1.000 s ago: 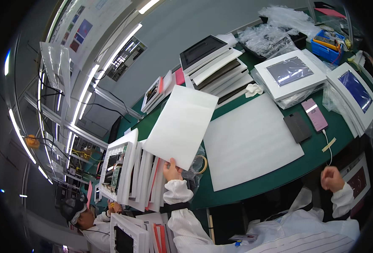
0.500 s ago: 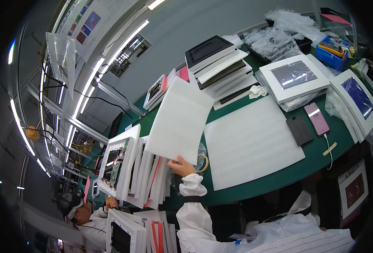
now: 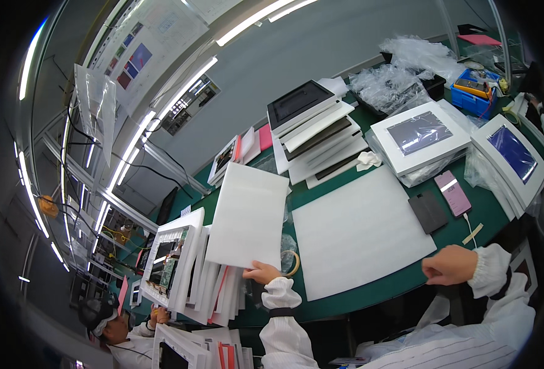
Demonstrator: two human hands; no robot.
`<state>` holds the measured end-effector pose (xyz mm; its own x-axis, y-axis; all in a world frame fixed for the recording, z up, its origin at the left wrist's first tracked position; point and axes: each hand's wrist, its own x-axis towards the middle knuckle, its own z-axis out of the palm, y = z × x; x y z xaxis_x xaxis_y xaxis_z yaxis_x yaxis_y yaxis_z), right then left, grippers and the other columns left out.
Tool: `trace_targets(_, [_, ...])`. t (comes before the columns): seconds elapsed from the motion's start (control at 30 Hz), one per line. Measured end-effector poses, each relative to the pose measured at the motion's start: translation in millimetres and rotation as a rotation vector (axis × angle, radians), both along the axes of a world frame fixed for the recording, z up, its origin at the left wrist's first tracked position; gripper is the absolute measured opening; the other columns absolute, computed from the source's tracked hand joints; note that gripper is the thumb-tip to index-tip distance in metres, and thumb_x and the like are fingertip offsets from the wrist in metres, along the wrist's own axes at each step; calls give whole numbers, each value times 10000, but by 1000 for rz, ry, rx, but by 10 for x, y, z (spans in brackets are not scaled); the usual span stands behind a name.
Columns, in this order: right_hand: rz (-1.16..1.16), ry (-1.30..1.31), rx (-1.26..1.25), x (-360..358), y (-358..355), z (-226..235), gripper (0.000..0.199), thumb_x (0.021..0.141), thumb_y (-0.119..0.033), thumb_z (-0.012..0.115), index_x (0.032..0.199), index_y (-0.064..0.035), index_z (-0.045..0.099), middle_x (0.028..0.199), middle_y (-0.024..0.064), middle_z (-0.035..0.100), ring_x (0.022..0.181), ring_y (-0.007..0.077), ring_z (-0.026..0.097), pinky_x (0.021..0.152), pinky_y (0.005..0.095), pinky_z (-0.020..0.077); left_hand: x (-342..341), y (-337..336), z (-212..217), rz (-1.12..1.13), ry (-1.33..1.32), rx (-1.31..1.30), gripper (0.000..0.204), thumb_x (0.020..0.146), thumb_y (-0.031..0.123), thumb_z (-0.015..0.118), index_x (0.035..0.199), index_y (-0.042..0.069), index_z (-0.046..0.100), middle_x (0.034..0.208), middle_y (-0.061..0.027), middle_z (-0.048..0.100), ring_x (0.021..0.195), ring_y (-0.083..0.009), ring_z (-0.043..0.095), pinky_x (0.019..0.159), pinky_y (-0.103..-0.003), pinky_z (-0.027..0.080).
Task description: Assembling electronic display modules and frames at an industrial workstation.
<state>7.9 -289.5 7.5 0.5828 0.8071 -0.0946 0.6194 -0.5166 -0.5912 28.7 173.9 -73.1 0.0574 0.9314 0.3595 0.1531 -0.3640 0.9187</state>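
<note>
Mat (image 3: 361,234): right of the fingers of the left hand (image 3: 261,272). Frames (image 3: 192,258): left of them. Sheet (image 3: 247,215): above them, lower edge pinched; this one-edge grip could let it sag or catch the frames. Right hand (image 3: 450,265): fingers curled; contents cannot be told.

grey wall (image 3: 309,52) (strip lights (image 3: 252,23) lit)

The left hand (image 3: 262,272) holds a white sheet (image 3: 247,214) by its lower edge; the right hand (image 3: 451,265) seems loosely curled.
</note>
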Motion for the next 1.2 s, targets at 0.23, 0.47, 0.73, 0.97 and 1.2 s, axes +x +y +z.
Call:
trace_targets(0.23, [-290, -26, 286, 801, 1384, -798, 127, 801, -189, 605, 843, -90, 535, 665, 72, 597, 630, 299, 588, 588, 385, 453, -1, -163, -43, -67, -16, -56, 311, 901, 83, 455, 1131, -41, 286, 1105, -272, 440, 1005, -360, 525, 858, -408, 451])
trace_targets(0.47, [-411, -325, 382, 879, 1602, -1117, 52, 770, -106, 567, 749, -79, 528, 676, 81, 590, 595, 297, 572, 552, 400, 447, 90, -1152, 969, -440, -148, 600, 448, 729, -41, 518, 1144, -17, 352, 1194, -198, 370, 1138, -293, 400, 1003, -432, 328])
trace_targets(0.73, [-364, -356, 379, 833, 1568, -1133, 85, 801, -125, 563, 754, -69, 519, 663, 81, 568, 583, 277, 586, 527, 390, 471, 2513, -513, 1363, -657, -65, 267, 359, 723, 35, 606, 1077, 16, 542, 948, -104, 595, 889, -216, 576, 830, -340, 445])
trace_targets(0.97, [-359, -359, 282, 804, 1562, -1127, 99, 798, -131, 568, 742, -73, 512, 643, 66, 557, 551, 254, 589, 476, 363, 472, 3413, -121, 1085, -588, -28, 264, 339, 787, 286, 656, 918, -27, 659, 783, -127, 661, 698, -211, 623, 694, -341, 490])
trace_targets(1.2, [-396, -334, 306, 862, 1553, -1150, 106, 776, -139, 578, 714, -82, 513, 606, 43, 544, 503, 232, 566, 431, 362, 441, 3664, -180, 1534, -492, 539, 251, 771, 720, 650, 570, 894, -97, 648, 869, -277, 644, 887, -419, 601, 834, -432, 433])
